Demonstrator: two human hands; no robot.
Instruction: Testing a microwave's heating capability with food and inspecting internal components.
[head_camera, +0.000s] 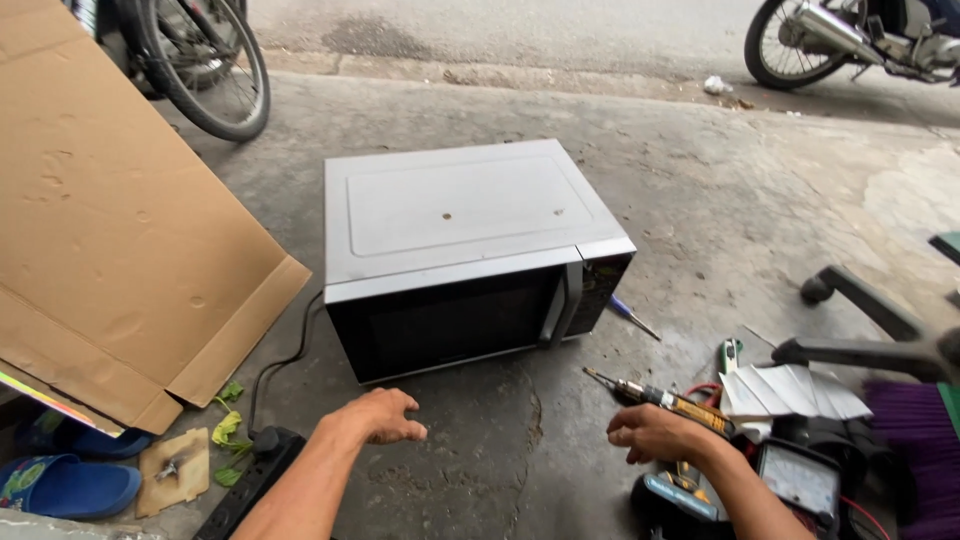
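From the head view, a microwave sits on the concrete floor, door facing the person. The left hand hovers just before it, fingers loosely curled, holding nothing. The right hand pinches a screwdriver beside a meter.

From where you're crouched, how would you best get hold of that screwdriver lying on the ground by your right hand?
Grip the screwdriver by its yellow-and-black handle, the thick end nearest the right hand, coming down from above and behind. It lies flat on the concrete floor with its thin metal shaft pointing toward the microwave, so the handle probably gives the surest hold.
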